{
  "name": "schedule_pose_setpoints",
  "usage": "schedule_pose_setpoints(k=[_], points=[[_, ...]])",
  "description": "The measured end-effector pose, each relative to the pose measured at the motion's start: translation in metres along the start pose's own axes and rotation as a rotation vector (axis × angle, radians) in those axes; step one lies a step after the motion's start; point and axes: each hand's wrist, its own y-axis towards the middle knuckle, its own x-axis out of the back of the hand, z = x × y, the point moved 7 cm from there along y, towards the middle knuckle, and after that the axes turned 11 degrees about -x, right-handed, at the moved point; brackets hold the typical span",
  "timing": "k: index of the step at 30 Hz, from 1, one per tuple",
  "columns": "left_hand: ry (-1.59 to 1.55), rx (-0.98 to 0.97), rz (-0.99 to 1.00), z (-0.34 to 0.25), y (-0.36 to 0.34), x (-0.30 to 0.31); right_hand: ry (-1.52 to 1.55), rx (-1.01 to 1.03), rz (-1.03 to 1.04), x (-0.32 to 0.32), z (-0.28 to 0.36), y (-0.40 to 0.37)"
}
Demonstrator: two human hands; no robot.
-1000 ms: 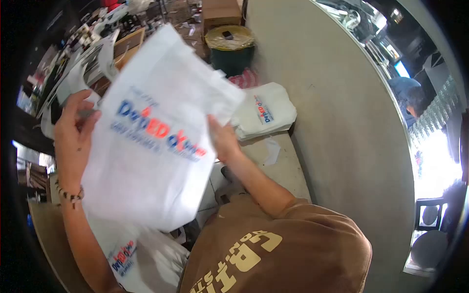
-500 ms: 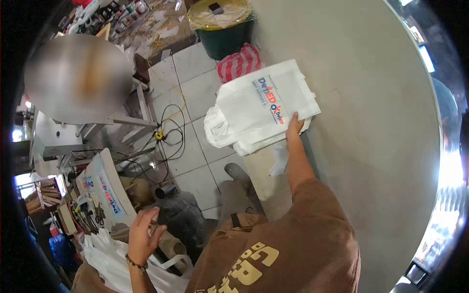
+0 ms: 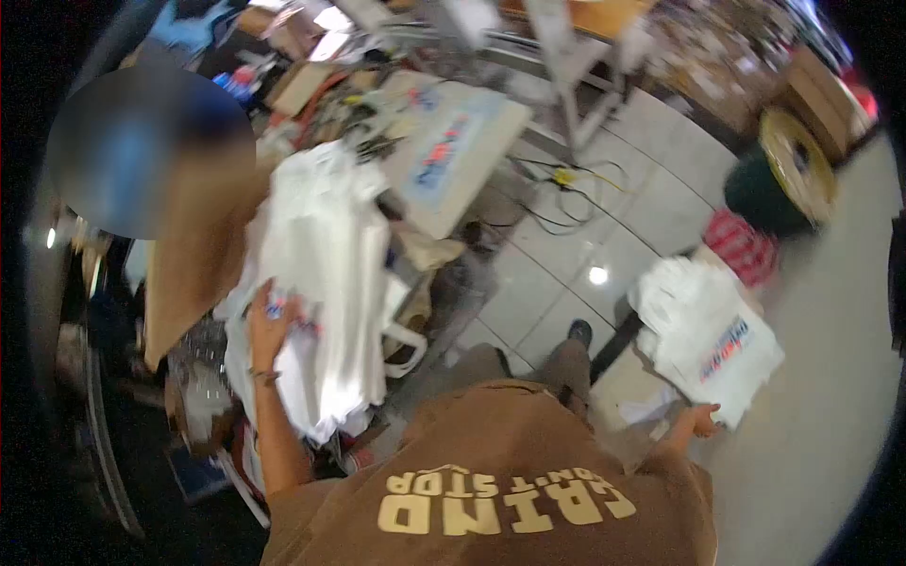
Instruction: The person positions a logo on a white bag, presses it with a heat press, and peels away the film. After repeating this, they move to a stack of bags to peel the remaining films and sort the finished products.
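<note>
Head view, motion-blurred. Left hand (image 3: 272, 325) lies on a pile of white bags (image 3: 326, 255) at the person's left; cannot tell whether the fingers pinch one. Right hand (image 3: 703, 420) is loosely spread, holding nothing, just beside the printed bag stack (image 3: 708, 335) on the grey ledge (image 3: 812, 443).

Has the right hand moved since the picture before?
Yes. The right hand has drawn back, from the top of the stack of printed bags to its near corner.
</note>
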Motion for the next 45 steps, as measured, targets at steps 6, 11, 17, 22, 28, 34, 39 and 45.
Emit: schedule_pose_setpoints(k=[6,11,17,22,28,34,39,45], points=[[0.089,-0.021,0.319,-0.068,-0.062,-0.063,-0.317,1.157,0.730,-0.145,-0.018,-0.290],[-0.154,-0.109,0.076,-0.091,-0.068,-0.045,-0.372,0.524,1.944,-0.009,0.025,-0.710],[-0.341,-0.181,0.104,-0.112,-0.073,-0.021,-0.368,0.926,1.942,0.006,-0.012,-0.806],[-0.487,-0.037,-0.128,-0.043,-0.057,0.019,-0.008,0.819,1.884,0.028,0.040,-0.784],[-0.258,-0.038,0.105,0.042,-0.047,-0.042,0.329,0.388,1.589,-0.006,0.128,-0.607],[0.065,-0.195,0.297,0.033,-0.049,-0.087,0.598,0.312,1.023,-0.042,0.149,-0.309],[-0.057,0.023,0.353,0.059,-0.052,-0.088,0.750,0.289,0.456,-0.018,0.112,-0.129],[-0.318,0.188,0.374,0.057,-0.055,-0.087,0.499,0.066,0.027,-0.053,-0.007,0.022]])
